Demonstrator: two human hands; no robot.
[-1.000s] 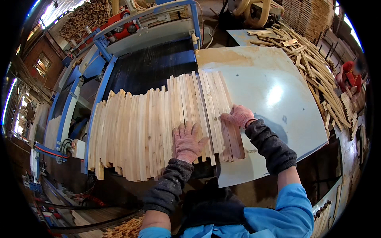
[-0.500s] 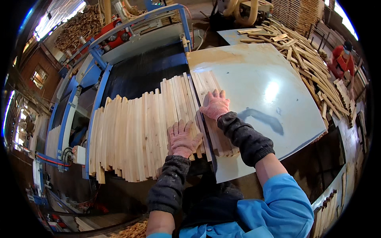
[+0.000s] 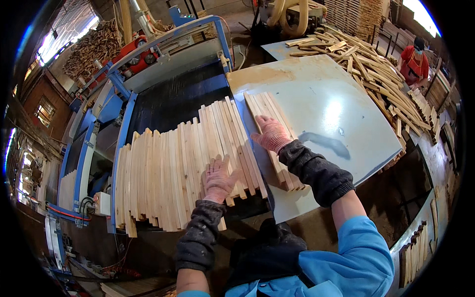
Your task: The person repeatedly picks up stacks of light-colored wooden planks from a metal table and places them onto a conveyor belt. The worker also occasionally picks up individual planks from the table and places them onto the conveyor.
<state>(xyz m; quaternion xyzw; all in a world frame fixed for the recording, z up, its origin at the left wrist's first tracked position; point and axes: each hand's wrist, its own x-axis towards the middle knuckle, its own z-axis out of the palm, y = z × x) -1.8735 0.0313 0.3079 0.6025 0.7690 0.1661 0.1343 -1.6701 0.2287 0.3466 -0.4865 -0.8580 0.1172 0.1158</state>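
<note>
Long pale wooden strips lie side by side in a wide row on the black belt of a blue-framed machine. My left hand, in a pink glove, rests with spread fingers on the right part of that row, near the strips' close ends. A smaller bundle of strips lies on the grey metal tabletop to the right. Over the left side of this bundle lies my right hand, also pink-gloved, fingers stretched out and thumb toward the belt. Neither hand is wrapped around a strip.
A big loose heap of wooden pieces covers the tabletop's far right side. Beyond it a person in red stands. Blue machine rails border the belt on the left, with a white control box nearby.
The small bundle has shifted right and toward me under my right hand, leaving a wider gap beside the belt. My left hand has slid slightly left over the row.
</note>
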